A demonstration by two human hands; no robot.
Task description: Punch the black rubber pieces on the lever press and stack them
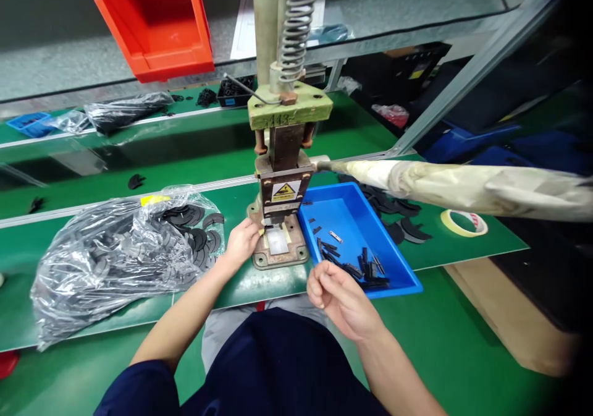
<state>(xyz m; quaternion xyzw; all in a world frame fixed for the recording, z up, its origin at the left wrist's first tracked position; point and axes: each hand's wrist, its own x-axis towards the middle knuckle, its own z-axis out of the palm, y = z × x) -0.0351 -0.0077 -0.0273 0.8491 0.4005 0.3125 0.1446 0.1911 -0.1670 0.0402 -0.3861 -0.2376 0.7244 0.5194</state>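
A hand press (286, 184) with a coil spring and a warning label stands upright in front of me. At the left side of its base plate (273, 259), my left hand (243, 241) is closed in a pinch, fingertips beside a pale block (278, 241) under the press head. Whatever those fingertips hold is too small to make out. My right hand (341, 297) hovers by the near left corner of a blue tray (398, 274), fingers curled in against the thumb, their contents hidden. Small black strips (365, 267) lie in the tray.
A clear plastic bag (115, 249) of black curved pieces lies left of the press. The press's wrapped lever (454, 184) reaches far right, above a tape roll (464, 223) and loose black pieces (403, 229). An orange bin (157, 33) sits on the shelf above.
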